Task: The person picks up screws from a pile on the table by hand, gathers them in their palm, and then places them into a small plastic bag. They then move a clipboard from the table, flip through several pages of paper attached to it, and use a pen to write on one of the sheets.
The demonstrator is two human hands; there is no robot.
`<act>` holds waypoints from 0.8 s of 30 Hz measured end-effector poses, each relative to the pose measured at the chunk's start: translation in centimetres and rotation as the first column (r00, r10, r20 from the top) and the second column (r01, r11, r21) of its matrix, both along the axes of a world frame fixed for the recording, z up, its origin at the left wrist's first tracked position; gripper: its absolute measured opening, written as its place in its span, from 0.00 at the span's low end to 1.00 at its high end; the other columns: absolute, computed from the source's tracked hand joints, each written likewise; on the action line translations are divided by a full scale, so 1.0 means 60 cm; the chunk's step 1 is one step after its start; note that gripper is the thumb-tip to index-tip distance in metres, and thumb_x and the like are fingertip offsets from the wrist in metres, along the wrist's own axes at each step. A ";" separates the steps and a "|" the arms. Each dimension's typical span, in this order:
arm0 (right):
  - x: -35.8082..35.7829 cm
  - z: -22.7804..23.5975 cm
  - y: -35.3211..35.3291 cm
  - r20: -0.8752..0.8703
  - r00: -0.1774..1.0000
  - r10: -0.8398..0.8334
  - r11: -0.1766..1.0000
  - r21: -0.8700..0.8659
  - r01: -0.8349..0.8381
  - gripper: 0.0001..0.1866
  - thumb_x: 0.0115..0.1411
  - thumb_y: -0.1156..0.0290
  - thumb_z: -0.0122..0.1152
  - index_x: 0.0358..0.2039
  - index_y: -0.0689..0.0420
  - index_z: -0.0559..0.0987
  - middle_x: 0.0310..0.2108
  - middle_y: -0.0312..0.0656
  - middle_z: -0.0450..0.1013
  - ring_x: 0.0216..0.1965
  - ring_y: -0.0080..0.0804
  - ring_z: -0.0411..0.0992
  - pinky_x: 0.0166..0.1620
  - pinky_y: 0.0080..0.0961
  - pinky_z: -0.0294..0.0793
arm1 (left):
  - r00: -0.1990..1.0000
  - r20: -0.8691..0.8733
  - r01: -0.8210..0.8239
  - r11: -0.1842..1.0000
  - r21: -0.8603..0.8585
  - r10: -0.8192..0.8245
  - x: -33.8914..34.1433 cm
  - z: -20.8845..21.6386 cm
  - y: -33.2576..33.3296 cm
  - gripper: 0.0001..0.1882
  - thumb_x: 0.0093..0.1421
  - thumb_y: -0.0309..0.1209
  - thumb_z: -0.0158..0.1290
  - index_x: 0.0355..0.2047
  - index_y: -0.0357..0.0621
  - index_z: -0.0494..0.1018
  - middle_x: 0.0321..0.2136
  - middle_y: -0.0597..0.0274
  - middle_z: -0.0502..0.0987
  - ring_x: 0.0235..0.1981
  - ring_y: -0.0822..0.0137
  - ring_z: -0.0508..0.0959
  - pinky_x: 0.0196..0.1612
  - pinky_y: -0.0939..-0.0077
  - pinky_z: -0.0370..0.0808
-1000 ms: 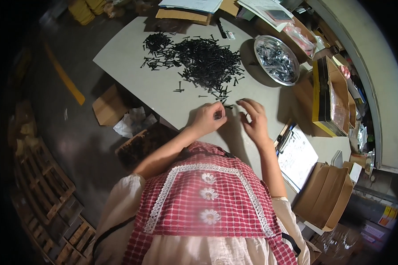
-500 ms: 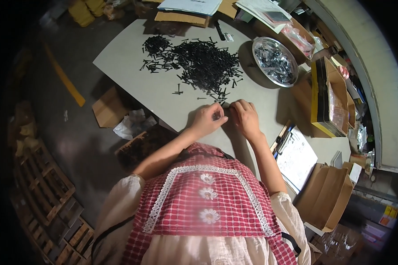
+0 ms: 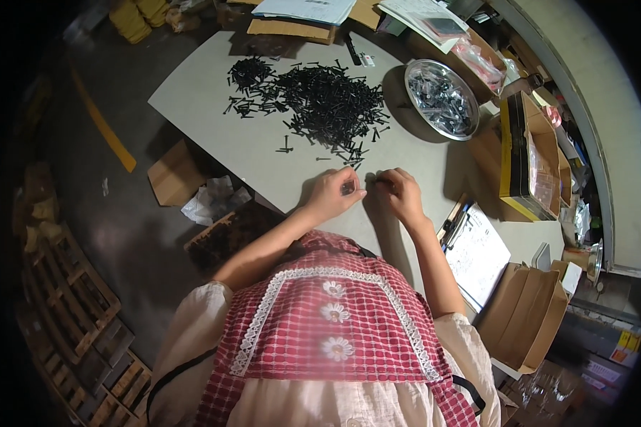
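A large pile of black screws (image 3: 327,99) covers the middle of the pale table (image 3: 214,92), with a smaller heap (image 3: 251,71) at its far left. Just nearer than the pile's front edge, my left hand (image 3: 332,193) is curled around what looks like a small clear plastic bag (image 3: 347,187) with something dark in it. To its right, my right hand (image 3: 402,196) pinches one or more dark screws (image 3: 382,181) at its fingertips; how many I cannot tell. A short gap separates the two hands. A few loose screws (image 3: 284,146) lie left of the pile's front.
Back right stands a round metal basin (image 3: 470,133) of small clear bags with dark contents. An open carton (image 3: 514,153) and a clipboard with paper (image 3: 481,249) are on the right, an open cardboard box (image 3: 523,313) nearer. Papers (image 3: 303,8) lie at the far edge.
My right hand has drawn slightly right and nearer, away from the left hand, with dark screws now showing at its fingertips. The left hand has hardly moved.
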State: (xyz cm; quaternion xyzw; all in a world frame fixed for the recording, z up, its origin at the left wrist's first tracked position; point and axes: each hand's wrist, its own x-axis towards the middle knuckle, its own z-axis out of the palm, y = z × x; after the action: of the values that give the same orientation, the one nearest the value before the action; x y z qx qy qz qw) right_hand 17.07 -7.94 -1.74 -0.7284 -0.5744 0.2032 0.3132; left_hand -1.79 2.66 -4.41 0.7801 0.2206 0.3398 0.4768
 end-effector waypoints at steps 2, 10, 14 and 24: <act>-0.012 0.012 -0.001 -0.095 0.994 -0.061 0.997 0.044 0.066 0.16 0.49 0.79 0.62 0.41 0.57 0.80 0.35 0.47 0.76 0.38 0.48 0.74 0.43 0.36 0.73 | 1.000 0.013 0.006 1.000 -0.004 -0.006 0.000 0.000 0.001 0.12 0.53 0.30 0.65 0.30 0.42 0.72 0.22 0.65 0.77 0.24 0.67 0.78 0.31 0.73 0.75; -0.074 0.072 0.013 0.014 0.958 0.286 0.914 0.296 -0.277 0.22 0.51 0.81 0.61 0.49 0.57 0.79 0.40 0.46 0.75 0.42 0.48 0.74 0.44 0.37 0.74 | 0.999 -0.003 -0.053 0.999 0.002 0.053 0.002 -0.014 -0.003 0.12 0.50 0.26 0.63 0.34 0.40 0.73 0.24 0.60 0.78 0.27 0.61 0.80 0.34 0.69 0.76; -0.057 0.057 0.017 -0.002 0.999 0.035 0.979 0.200 -0.033 0.18 0.53 0.77 0.62 0.47 0.57 0.78 0.41 0.48 0.74 0.42 0.51 0.74 0.42 0.41 0.75 | 1.000 0.008 -0.028 0.999 0.024 0.028 0.003 -0.019 0.000 0.10 0.51 0.27 0.63 0.31 0.41 0.73 0.24 0.62 0.78 0.28 0.61 0.80 0.34 0.70 0.76; -0.023 0.025 0.044 0.241 0.959 0.147 0.984 0.059 -0.166 0.11 0.52 0.71 0.63 0.37 0.55 0.78 0.31 0.45 0.74 0.32 0.50 0.75 0.36 0.41 0.76 | 1.000 0.011 -0.009 1.000 0.008 0.009 0.002 -0.009 0.003 0.12 0.53 0.30 0.66 0.27 0.42 0.71 0.23 0.66 0.76 0.25 0.69 0.76 0.32 0.74 0.73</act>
State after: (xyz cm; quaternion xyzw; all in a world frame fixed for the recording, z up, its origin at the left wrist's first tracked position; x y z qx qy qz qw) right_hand 15.70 -5.32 -0.25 -0.6869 -0.6708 0.1170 0.2541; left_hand -1.70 2.83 -4.93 0.7793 0.2199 0.3470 0.4733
